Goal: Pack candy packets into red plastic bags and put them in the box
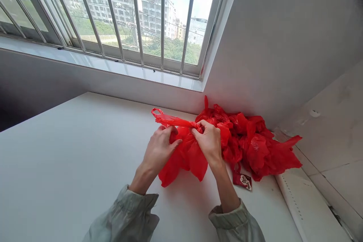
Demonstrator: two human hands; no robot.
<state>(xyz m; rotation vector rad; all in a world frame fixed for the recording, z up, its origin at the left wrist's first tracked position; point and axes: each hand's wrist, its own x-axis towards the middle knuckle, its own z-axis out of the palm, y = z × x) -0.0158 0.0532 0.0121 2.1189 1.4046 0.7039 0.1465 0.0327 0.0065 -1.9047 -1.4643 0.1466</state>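
Observation:
A thin red plastic bag [184,153] hangs between my two hands above the white table. My right hand [208,138] pinches its gathered neck between thumb and fingers. To the left of that grip, the twisted top with a small handle loop [157,112] stretches out over my other hand. My left hand [163,145] is closed at the bag's left side, its fingers curled under the gathered strip and partly hidden by the plastic. The lower part of the bag spreads loosely beneath both hands.
A heap of crumpled red plastic bags [249,140] lies against the wall at the right. By its front edge is a small dark red packet [242,180] with white print. The white table [70,166] reaches to the wall under a barred window [136,19]. A pale panel [303,196] lies along the right.

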